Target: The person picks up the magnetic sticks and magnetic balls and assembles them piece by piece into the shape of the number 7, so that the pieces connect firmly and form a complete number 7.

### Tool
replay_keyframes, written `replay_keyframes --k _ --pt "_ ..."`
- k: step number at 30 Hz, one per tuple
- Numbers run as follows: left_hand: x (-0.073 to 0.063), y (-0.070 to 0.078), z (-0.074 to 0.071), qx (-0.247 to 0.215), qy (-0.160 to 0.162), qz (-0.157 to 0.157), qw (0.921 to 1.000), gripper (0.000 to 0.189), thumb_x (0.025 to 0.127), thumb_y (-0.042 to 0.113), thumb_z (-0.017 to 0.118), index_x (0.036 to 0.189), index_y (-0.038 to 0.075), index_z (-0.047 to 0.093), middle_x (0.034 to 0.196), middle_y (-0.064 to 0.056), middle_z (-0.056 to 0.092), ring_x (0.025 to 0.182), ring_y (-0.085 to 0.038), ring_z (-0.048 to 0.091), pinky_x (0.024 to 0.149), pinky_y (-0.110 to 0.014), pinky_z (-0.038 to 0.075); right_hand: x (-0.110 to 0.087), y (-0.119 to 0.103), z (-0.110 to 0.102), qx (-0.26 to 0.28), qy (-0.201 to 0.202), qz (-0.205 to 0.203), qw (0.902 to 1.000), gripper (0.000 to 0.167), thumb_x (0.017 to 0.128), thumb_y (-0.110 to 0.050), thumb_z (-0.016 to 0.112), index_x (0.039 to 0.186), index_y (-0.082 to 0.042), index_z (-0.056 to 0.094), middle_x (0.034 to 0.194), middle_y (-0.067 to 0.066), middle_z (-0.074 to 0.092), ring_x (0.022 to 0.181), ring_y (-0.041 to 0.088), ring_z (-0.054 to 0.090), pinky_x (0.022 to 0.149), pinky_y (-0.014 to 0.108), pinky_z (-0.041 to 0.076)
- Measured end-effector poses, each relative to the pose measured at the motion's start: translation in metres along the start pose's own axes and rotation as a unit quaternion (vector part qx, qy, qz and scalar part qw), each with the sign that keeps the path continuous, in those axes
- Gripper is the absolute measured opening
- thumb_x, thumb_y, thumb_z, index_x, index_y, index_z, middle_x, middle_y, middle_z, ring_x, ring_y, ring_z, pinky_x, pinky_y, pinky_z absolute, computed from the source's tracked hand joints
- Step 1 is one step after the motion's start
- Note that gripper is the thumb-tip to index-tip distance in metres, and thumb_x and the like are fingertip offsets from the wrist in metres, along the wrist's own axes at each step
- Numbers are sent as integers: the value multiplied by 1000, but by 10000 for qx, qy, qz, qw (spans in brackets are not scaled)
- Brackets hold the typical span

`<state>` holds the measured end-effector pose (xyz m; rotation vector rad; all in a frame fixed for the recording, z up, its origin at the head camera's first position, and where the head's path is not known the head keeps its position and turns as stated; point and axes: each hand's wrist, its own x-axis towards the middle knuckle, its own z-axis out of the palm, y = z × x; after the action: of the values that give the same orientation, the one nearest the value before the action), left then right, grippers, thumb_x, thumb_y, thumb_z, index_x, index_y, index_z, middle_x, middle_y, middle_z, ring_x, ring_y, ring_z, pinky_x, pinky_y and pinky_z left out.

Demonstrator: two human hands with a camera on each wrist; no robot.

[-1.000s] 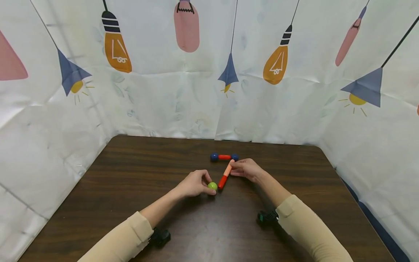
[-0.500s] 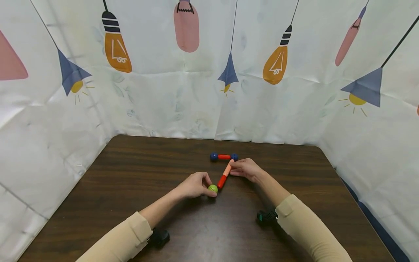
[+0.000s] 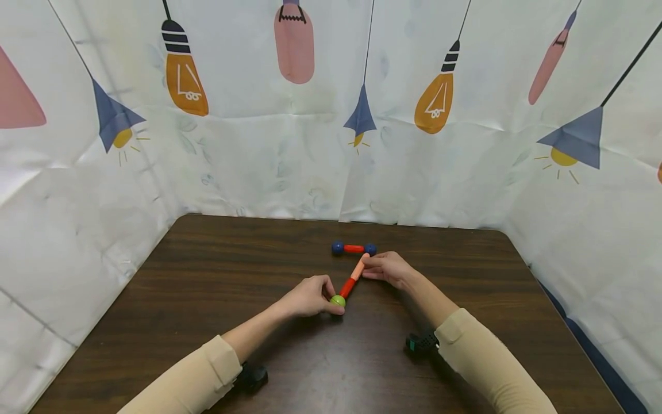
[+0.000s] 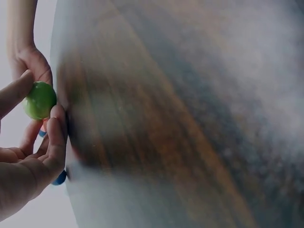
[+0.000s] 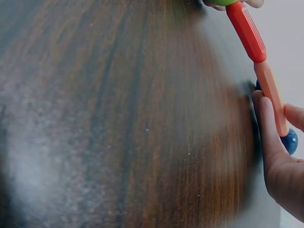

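My left hand point(image 3: 307, 296) pinches a green ball point(image 3: 338, 301) between thumb and fingers, low over the table. My right hand point(image 3: 389, 269) pinches a peach rod point(image 3: 359, 267) near its far end. A red rod point(image 3: 347, 287) continues from the peach rod's near end in one slanting line. In the right wrist view, the red rod point(image 5: 247, 33) meets the green ball point(image 5: 224, 2) at its tip. Beyond my right fingertips lies a dumbbell-like piece: a short red rod point(image 3: 354, 249) between two dark blue balls point(image 3: 338, 248). The peach rod's far end overlaps its right ball point(image 3: 369, 249).
The dark wooden table point(image 3: 233, 253) reaches back to a white curtain point(image 3: 233, 161) printed with lamps and bulbs. More curtain hangs at both sides. Black wrist devices point(image 3: 251, 376) sit under both cream sleeves point(image 3: 181, 382), close to the tabletop.
My left hand has shifted slightly toward me with the green ball. The red rod's near end has swung a little left, and the gap between it and the ball has closed.
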<state>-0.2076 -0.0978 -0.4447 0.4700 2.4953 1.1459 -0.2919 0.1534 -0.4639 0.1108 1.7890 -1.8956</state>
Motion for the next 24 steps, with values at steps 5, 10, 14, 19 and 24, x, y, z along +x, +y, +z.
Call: replay_keyframes --k 5,10,14,19,24 --pt "-2 3 2 112 -129 79 9998 39 80 29 92 93 9 60 82 1 63 72 -15 58 65 -31 48 -3 2 1 -65 -40 29 10000 39 104 -7 62 132 19 53 104 17 69 85 18 73 84 33 58" --pt "-3 6 3 177 -273 182 9993 39 80 27 92 96 10 61 84 1 63 76 -14 59 67 -30 49 -6 2 1 -253 -79 32 9996 42 103 -11 64 132 18 54 106 17 71 90 20 73 86 37 58" --pt "-2 9 5 228 -363 331 9985 39 80 27 91 99 10 61 87 1 63 78 -13 59 70 -29 49 -7 1 0 -339 -20 8 9994 43 102 -12 66 130 18 55 107 19 69 90 22 73 86 37 58" --pt "-6 12 9 376 -398 561 9969 37 81 27 91 96 11 61 84 2 62 76 -11 58 68 -27 49 -7 1 0 -495 6 -43 9988 44 101 -10 67 131 20 53 107 20 68 86 23 73 83 35 59" --pt "-10 13 14 482 -367 698 9957 37 79 26 92 93 12 61 80 4 62 72 -9 57 65 -26 49 -8 2 1 -587 29 -131 9982 60 100 -7 68 141 21 34 103 23 70 82 23 74 78 35 60"
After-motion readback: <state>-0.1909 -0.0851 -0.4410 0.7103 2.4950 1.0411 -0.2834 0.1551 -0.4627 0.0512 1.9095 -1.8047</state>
